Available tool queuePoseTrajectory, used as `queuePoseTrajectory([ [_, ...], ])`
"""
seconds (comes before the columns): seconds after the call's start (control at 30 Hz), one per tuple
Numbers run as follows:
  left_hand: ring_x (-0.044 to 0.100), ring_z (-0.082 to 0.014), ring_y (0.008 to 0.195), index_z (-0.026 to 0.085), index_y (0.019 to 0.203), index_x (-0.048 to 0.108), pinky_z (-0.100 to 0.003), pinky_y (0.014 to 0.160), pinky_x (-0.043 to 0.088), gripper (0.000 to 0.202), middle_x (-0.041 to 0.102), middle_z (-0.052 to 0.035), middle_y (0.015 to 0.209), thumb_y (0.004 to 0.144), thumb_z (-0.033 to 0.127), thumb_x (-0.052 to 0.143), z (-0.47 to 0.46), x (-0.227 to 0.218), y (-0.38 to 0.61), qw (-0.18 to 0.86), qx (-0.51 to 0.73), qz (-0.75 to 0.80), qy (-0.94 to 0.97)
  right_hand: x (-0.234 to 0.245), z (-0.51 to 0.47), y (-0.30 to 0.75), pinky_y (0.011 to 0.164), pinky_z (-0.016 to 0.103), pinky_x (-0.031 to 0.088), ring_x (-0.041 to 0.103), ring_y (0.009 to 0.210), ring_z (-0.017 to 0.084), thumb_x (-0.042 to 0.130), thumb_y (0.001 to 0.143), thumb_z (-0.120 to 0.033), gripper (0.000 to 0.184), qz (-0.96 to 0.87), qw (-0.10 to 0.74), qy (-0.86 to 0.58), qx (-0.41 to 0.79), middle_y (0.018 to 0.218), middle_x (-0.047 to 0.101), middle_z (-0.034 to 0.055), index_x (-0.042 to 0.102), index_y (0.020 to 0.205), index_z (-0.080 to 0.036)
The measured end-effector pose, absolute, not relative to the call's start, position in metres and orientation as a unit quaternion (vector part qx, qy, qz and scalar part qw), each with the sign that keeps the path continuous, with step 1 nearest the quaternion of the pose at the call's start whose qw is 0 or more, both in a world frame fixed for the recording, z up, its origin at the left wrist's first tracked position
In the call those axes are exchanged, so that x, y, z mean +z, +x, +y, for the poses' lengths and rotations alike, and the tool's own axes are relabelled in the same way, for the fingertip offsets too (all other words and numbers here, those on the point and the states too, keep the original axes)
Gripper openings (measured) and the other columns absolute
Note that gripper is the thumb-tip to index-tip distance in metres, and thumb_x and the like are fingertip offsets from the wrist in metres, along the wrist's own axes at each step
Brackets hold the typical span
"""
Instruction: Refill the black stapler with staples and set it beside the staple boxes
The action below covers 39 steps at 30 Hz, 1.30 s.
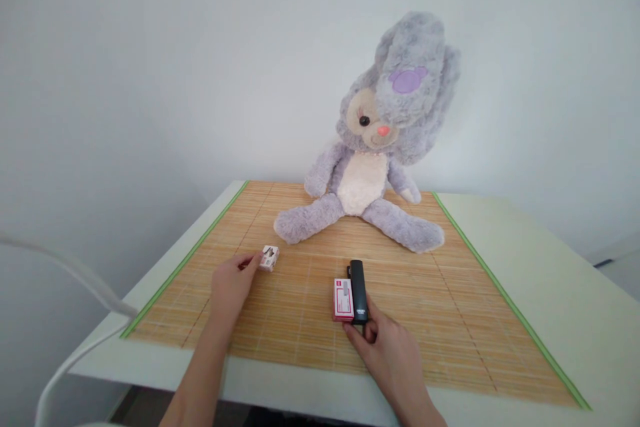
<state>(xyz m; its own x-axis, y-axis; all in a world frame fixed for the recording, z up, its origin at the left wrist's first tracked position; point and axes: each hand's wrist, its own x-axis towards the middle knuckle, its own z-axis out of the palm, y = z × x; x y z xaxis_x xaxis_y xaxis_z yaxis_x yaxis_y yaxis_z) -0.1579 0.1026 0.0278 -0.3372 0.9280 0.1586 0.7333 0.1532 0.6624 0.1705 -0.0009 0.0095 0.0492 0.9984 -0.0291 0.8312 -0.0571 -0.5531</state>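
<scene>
My left hand (235, 280) is closed, pinching a small white box (269, 257) with a dark picture on its top between thumb and fingertips, on or just above the mat. On the right, a black stapler (359, 292) and a red-and-white box (343, 300), like a staple box, lie side by side and touch. My right hand (387, 347) is closed at their near end, the thumb against the box's lower edge and the fingers at the stapler's right side. Some of its fingers are hidden under the stapler.
A bamboo mat (300, 340) with green edges covers much of the white table (500, 227). At the back sits a large lilac plush rabbit (363, 180), leaning against the wall. A white cable (75, 273) curves in at the left.
</scene>
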Motion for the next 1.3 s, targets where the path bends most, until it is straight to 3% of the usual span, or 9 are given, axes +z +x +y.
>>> queuePoseTrajectory([
  [0.13, 0.072, -0.0262, 0.087, 0.024, 0.094, 0.082, -0.034, 0.081, 0.049, 0.037, 0.08, -0.0046, 0.093, 0.088, 0.055, 0.062, 0.111, 0.027, -0.115, 0.228, 0.349, 0.696, 0.585, 0.008, -0.001, 0.171, 0.055, 0.027, 0.032, 0.065, 0.062, 0.019, 0.063, 0.092, -0.05, 0.063, -0.661, 0.201, -0.693, 0.207, 0.062, 0.066, -0.0036, 0.053, 0.149, -0.025],
  [0.27, 0.07, -0.0236, 0.074, 0.02, 0.09, 0.082, -0.032, 0.071, 0.048, 0.039, 0.079, -0.0065, 0.082, 0.087, 0.054, 0.063, 0.113, 0.025, -0.062, 0.312, 0.361, 0.644, 0.598, 0.009, -0.001, 0.171, 0.054, 0.027, 0.032, 0.065, 0.062, 0.019, 0.062, 0.093, -0.048, 0.062, -0.66, 0.199, -0.694, 0.208, 0.062, 0.067, -0.0038, 0.052, 0.15, -0.025],
  [0.43, 0.07, -0.022, 0.074, 0.017, 0.089, 0.081, -0.03, 0.068, 0.049, 0.043, 0.079, -0.0076, 0.081, 0.088, 0.055, 0.061, 0.11, 0.021, -0.025, 0.37, 0.374, 0.6, 0.602, 0.013, -0.001, 0.169, 0.056, 0.026, 0.032, 0.065, 0.064, 0.019, 0.064, 0.093, -0.047, 0.062, -0.659, 0.198, -0.695, 0.208, 0.063, 0.067, -0.0047, 0.051, 0.15, -0.028],
  [0.67, 0.069, -0.0198, 0.068, 0.018, 0.078, 0.079, -0.03, 0.066, 0.047, 0.042, 0.077, -0.0058, 0.075, 0.09, 0.053, 0.059, 0.103, 0.022, -0.009, 0.372, 0.364, 0.602, 0.606, 0.013, -0.001, 0.17, 0.057, 0.026, 0.033, 0.065, 0.065, 0.018, 0.063, 0.093, -0.044, 0.061, -0.66, 0.198, -0.695, 0.204, 0.069, 0.069, -0.0029, 0.053, 0.15, -0.025],
  [0.97, 0.068, -0.0199, 0.07, 0.018, 0.077, 0.077, -0.03, 0.067, 0.046, 0.04, 0.077, -0.0058, 0.077, 0.091, 0.051, 0.059, 0.097, 0.026, -0.005, 0.346, 0.374, 0.609, 0.608, 0.015, -0.001, 0.169, 0.056, 0.027, 0.031, 0.063, 0.063, 0.018, 0.062, 0.094, -0.045, 0.055, -0.659, 0.199, -0.696, 0.203, 0.067, 0.068, -0.0032, 0.056, 0.146, -0.027],
  [1.13, 0.071, -0.0222, 0.079, 0.018, 0.088, 0.076, -0.034, 0.076, 0.051, 0.044, 0.078, -0.0076, 0.087, 0.097, 0.052, 0.051, 0.08, 0.025, -0.005, 0.327, 0.418, 0.619, 0.579, 0.015, -0.001, 0.169, 0.055, 0.027, 0.029, 0.064, 0.062, 0.018, 0.062, 0.094, -0.044, 0.056, -0.658, 0.198, -0.696, 0.207, 0.064, 0.067, -0.004, 0.054, 0.148, -0.028],
  [1.23, 0.071, -0.0239, 0.102, 0.018, 0.111, 0.073, -0.038, 0.092, 0.054, 0.043, 0.077, -0.0107, 0.112, 0.102, 0.049, 0.045, 0.065, 0.02, -0.001, 0.322, 0.476, 0.626, 0.527, 0.016, -0.002, 0.168, 0.056, 0.027, 0.029, 0.064, 0.062, 0.018, 0.063, 0.093, -0.043, 0.06, -0.659, 0.198, -0.694, 0.212, 0.062, 0.066, -0.0054, 0.051, 0.15, -0.028],
  [1.3, 0.065, -0.0231, 0.122, 0.019, 0.13, 0.066, -0.039, 0.106, 0.05, 0.043, 0.068, -0.0111, 0.135, 0.103, 0.046, 0.045, 0.058, 0.017, 0.006, 0.361, 0.499, 0.598, 0.513, 0.017, -0.003, 0.168, 0.056, 0.027, 0.03, 0.065, 0.063, 0.018, 0.063, 0.093, -0.042, 0.061, -0.658, 0.2, -0.694, 0.212, 0.062, 0.066, -0.0053, 0.05, 0.151, -0.027],
])
